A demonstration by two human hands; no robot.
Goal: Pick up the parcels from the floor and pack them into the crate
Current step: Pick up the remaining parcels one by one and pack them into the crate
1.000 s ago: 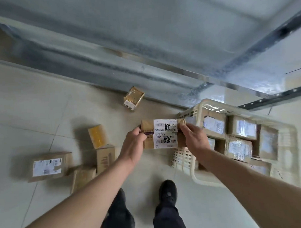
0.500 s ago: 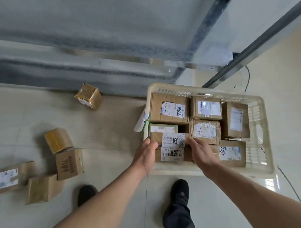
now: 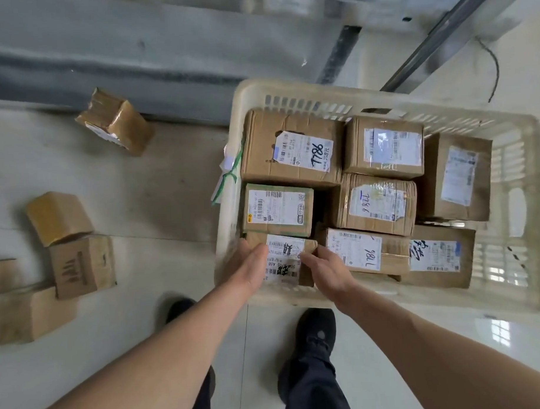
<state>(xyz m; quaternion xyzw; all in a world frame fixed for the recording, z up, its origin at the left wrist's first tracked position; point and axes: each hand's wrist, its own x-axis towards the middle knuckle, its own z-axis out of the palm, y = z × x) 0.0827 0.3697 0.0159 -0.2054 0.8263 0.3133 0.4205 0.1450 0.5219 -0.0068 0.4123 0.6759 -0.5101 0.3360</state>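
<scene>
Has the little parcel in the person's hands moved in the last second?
Yes. The parcel went from outside the crate to inside its near-left corner, gripped by the left hand and right hand.

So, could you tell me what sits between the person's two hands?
In the head view, the labelled parcel sits between the left hand and right hand, inside the crate.

Brightness: even, soft daylight look across the pale floor (image 3: 139, 178), nothing dim.
Glare: white reflection patch on the glossy tiles at lower right, more sheen on taped labels in the crate (image 3: 289, 90).
Shadows: soft, dark pools beside the floor parcels (image 3: 71, 242).
Blur: smeared grey wall (image 3: 134, 40) up top, left-edge boxes soft.
Distortion: wide-angle bowing, forearms stretched at the bottom corners.
</scene>
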